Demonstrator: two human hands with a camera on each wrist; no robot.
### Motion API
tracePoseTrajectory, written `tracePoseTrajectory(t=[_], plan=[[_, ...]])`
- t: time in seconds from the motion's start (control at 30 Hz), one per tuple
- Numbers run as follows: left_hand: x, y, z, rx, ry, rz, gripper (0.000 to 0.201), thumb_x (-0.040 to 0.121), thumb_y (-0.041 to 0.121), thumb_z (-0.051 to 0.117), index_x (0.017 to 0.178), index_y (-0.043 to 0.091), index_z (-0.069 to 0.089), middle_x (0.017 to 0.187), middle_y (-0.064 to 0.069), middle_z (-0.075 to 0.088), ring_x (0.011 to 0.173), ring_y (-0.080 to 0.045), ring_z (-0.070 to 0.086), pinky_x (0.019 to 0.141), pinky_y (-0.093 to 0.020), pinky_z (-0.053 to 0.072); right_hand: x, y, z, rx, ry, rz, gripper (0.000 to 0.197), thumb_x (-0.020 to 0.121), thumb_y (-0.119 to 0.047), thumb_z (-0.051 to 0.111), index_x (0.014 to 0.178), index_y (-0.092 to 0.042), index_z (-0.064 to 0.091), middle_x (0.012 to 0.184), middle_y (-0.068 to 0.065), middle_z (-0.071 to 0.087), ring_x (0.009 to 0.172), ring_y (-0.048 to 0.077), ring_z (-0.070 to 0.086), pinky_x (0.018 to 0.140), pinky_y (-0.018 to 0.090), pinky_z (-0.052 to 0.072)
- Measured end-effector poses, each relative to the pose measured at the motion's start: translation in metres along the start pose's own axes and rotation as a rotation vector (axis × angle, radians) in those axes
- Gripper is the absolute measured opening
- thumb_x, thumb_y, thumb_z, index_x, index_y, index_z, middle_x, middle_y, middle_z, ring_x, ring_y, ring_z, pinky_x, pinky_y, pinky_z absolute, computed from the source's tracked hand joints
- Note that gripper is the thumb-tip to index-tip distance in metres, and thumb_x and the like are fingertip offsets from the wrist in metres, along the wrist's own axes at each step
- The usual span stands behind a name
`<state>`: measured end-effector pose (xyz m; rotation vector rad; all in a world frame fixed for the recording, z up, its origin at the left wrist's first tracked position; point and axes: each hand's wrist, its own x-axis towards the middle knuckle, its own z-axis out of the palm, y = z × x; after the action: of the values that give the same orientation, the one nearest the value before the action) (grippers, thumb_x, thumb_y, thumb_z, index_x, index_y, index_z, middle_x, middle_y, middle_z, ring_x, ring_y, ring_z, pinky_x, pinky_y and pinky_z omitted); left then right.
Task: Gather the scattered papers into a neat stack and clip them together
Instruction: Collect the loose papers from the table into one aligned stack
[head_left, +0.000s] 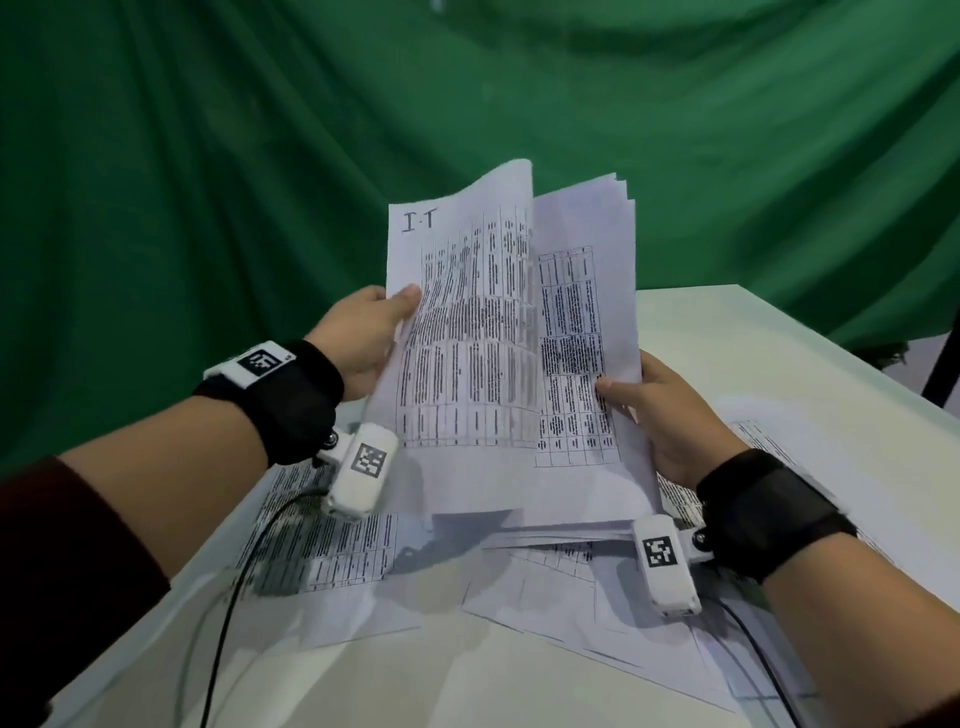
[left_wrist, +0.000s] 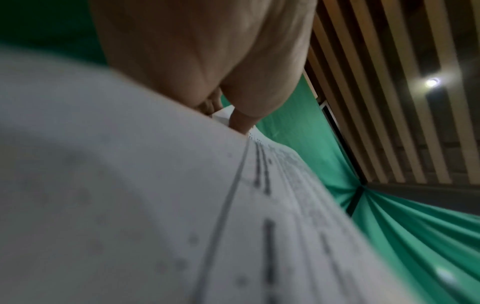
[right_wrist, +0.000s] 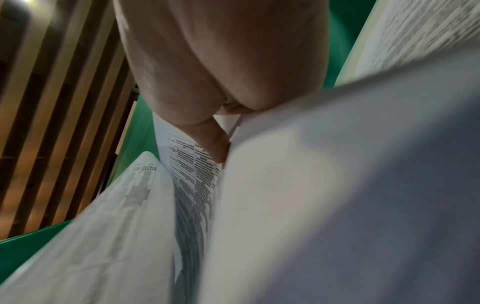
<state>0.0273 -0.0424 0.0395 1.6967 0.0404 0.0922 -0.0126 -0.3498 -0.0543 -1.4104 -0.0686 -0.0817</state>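
I hold a bundle of printed sheets (head_left: 571, 332) upright above the table, its bottom edge near the tabletop. My left hand (head_left: 369, 338) pinches the front sheet (head_left: 467, 332), marked "I-T", at its left edge, thumb on the printed face. My right hand (head_left: 660, 410) grips the thicker bundle at its right edge, thumb in front. The front sheet curls away from the rest. In the left wrist view the hand (left_wrist: 207, 61) meets blurred paper (left_wrist: 130, 185). In the right wrist view the thumb (right_wrist: 215, 142) presses on a sheet (right_wrist: 192, 164). No clip is in view.
More printed papers (head_left: 332, 540) lie scattered on the white table (head_left: 779, 364), under and around the held bundle, some (head_left: 597, 597) overlapping at the front right. A green cloth (head_left: 260, 156) hangs behind. Black cables (head_left: 223, 597) run from the wrist cameras across the table.
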Motion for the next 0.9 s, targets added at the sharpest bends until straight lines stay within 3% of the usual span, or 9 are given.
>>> tracePoseTrajectory(t=[0.07,0.17,0.3,0.43,0.6,0.7,0.8,0.83,0.9], plan=[[0.001,0.001,0.005,0.073,0.053,0.036,0.039,0.096,0.048,0.069,0.109,0.011,0.062,0.108,-0.011,0.074,0.093,-0.032,0.071,0.08,-0.044,0.062,0.0,0.0,0.0,0.045,0.009,0.027,0.031,0.103,0.003,0.056,0.13,-0.01,0.066,0.115,0.017,0.071,0.098,0.031,0.063,0.086,0.043,0.056],[-0.001,-0.011,0.008,0.259,0.215,0.07,0.031,0.102,0.042,0.063,0.095,0.014,0.053,0.072,-0.003,0.048,0.058,-0.021,0.041,0.051,-0.027,0.034,-0.001,-0.002,0.001,0.125,-0.006,0.05,0.032,0.103,0.004,0.055,0.128,-0.013,0.068,0.126,0.011,0.077,0.109,0.031,0.073,0.101,0.045,0.059],[-0.005,-0.027,0.009,0.32,0.299,0.143,0.027,0.104,0.037,0.06,0.102,0.01,0.058,0.078,-0.001,0.057,0.06,-0.02,0.045,0.052,-0.026,0.036,-0.001,-0.004,-0.001,0.148,-0.011,0.035,0.032,0.103,0.007,0.053,0.122,-0.014,0.069,0.121,0.013,0.079,0.095,0.023,0.077,0.086,0.036,0.065],[-0.015,-0.031,0.023,0.276,0.269,0.157,0.018,0.106,0.035,0.057,0.1,0.018,0.058,0.081,0.003,0.059,0.061,-0.013,0.049,0.052,-0.026,0.037,-0.004,-0.003,0.004,0.099,-0.048,0.064,0.034,0.103,0.004,0.055,0.13,-0.012,0.067,0.129,0.018,0.075,0.108,0.032,0.075,0.098,0.044,0.059],[-0.017,-0.028,0.041,0.181,0.236,0.072,0.028,0.107,0.037,0.055,0.123,0.014,0.054,0.11,-0.003,0.063,0.096,-0.021,0.058,0.081,-0.03,0.045,-0.011,-0.011,0.01,0.086,-0.065,0.095,0.036,0.103,0.0,0.052,0.134,-0.012,0.066,0.122,0.015,0.078,0.114,0.036,0.075,0.102,0.053,0.058],[-0.019,-0.024,0.051,0.061,0.258,0.062,0.027,0.105,0.031,0.062,0.122,0.017,0.046,0.111,0.0,0.061,0.102,-0.02,0.058,0.084,-0.029,0.046,-0.016,-0.019,0.01,0.077,-0.076,0.111,0.04,0.111,-0.037,0.045,0.131,-0.015,0.071,0.12,0.011,0.08,0.108,0.03,0.077,0.092,0.047,0.061],[-0.022,-0.02,0.053,0.014,0.276,0.119,0.039,0.1,0.024,0.068,0.128,0.02,0.041,0.11,0.0,0.064,0.09,-0.015,0.063,0.079,-0.03,0.055,-0.014,-0.019,0.008,-0.024,-0.116,0.119,0.078,0.097,-0.077,0.042,0.156,-0.027,0.05,0.159,-0.011,0.047,0.143,0.011,0.05,0.122,0.051,0.038],[-0.022,-0.019,0.052,0.024,0.274,0.135,0.04,0.099,0.025,0.07,0.129,0.022,0.043,0.114,-0.001,0.067,0.094,-0.017,0.067,0.087,-0.034,0.058,-0.013,-0.017,0.008,-0.056,-0.139,0.093,0.081,0.095,-0.074,0.053,0.16,-0.028,0.042,0.164,-0.013,0.041,0.149,0.01,0.042,0.127,0.05,0.03],[-0.023,-0.019,0.049,0.071,0.252,0.177,0.023,0.099,0.027,0.07,0.117,0.025,0.056,0.12,0.0,0.073,0.106,-0.021,0.071,0.101,-0.043,0.057,-0.012,-0.011,0.009,-0.135,-0.158,0.04,0.056,0.103,-0.039,0.065,0.154,-0.022,0.049,0.155,-0.001,0.058,0.143,0.022,0.055,0.121,0.05,0.041]])
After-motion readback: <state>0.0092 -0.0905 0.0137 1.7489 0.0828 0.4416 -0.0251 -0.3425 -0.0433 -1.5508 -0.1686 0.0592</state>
